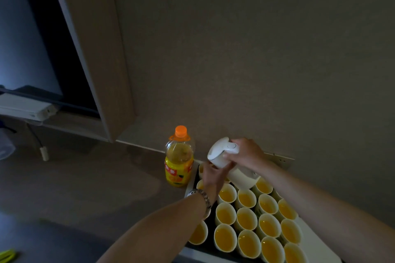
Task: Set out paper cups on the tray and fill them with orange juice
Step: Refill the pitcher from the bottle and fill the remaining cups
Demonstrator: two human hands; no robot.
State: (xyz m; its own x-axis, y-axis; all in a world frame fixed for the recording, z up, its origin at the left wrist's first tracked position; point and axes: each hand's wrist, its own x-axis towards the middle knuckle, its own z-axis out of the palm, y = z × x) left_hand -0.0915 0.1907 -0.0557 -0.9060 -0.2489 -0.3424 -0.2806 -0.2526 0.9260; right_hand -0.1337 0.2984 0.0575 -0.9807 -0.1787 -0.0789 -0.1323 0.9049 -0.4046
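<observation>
Several white paper cups point(247, 219) holding orange juice stand packed together on a dark tray point(190, 186) at the lower right. My right hand point(245, 153) grips the handle of a white jug point(226, 156), tilted with its spout down and to the left over the tray's far end. Under the spout, my left hand point(211, 175), with a metal watch on its wrist, is curled at a cup there; the cup itself is mostly hidden. An orange juice bottle point(179, 160) with an orange cap stands upright just left of the tray.
The tray sits on a grey counter point(85, 188) against a beige wall point(256, 49). A wall socket point(282, 159) is behind my right arm. A dark window recess with a white box point(27, 109) lies at the left. A yellow-green object point(7, 255) is at the bottom left corner.
</observation>
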